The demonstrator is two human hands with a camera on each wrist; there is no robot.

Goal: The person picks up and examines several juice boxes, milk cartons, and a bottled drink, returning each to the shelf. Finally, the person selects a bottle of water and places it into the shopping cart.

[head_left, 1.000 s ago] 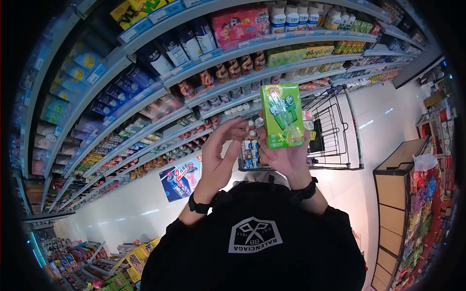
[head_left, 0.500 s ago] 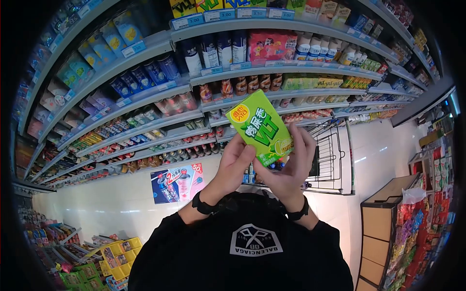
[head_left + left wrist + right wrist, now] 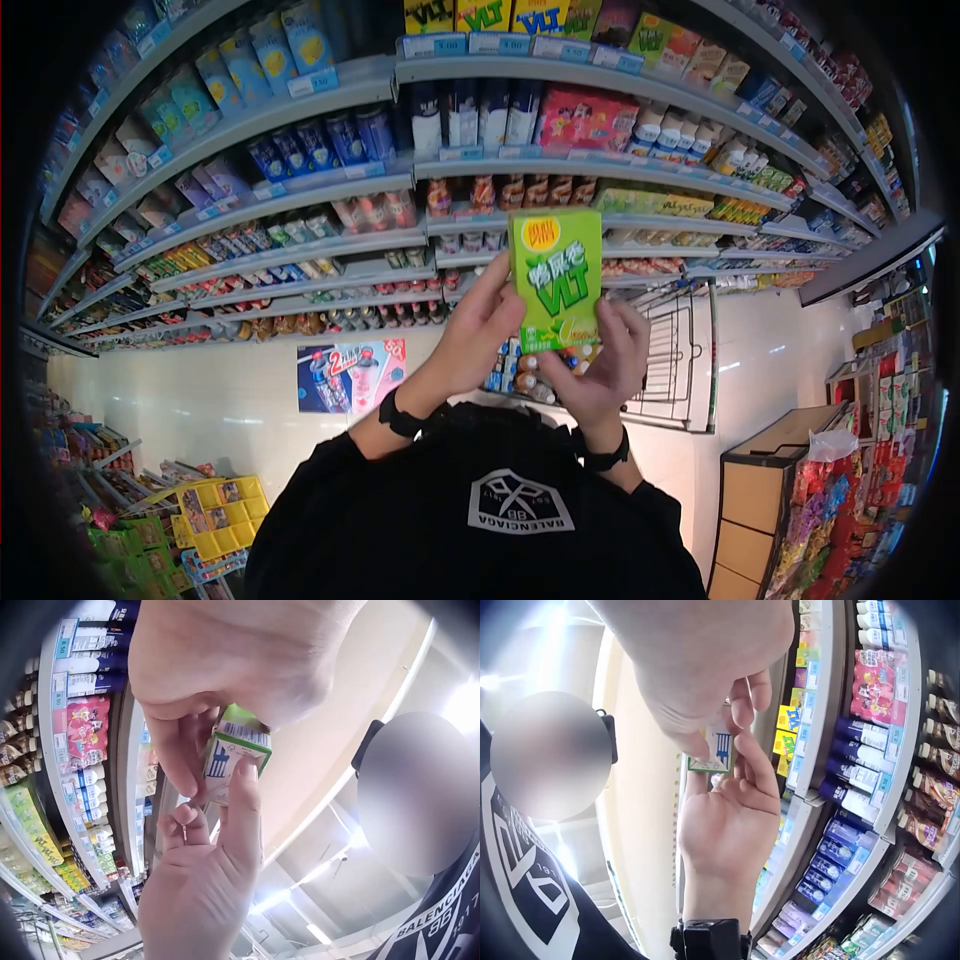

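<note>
In front of the drink shelves [image 3: 330,180], at the middle of the head view, a green carton [image 3: 556,278] stands upright between both hands, its printed face turned towards the person, seemingly so that the label can be read. The left hand [image 3: 478,330] pinches the carton's left edge with thumb and curled fingers; the right hand [image 3: 605,362] grips its lower right corner from below, fingers bent round it. In the left wrist view the carton's base [image 3: 234,750] shows between the fingertips of the two hands, which meet around it, so the box is steadied at both sides rather than resting on a palm.

Just behind the hands stands a wire shopping trolley [image 3: 680,350], to the right and farther off; small bottles [image 3: 530,372] lie in its near end, below the carton. The shelves hold rows of cartons, bottles and pouches, with price tags along their front edges. A yellow bin [image 3: 220,510] with compartments sits at the lower left.
</note>
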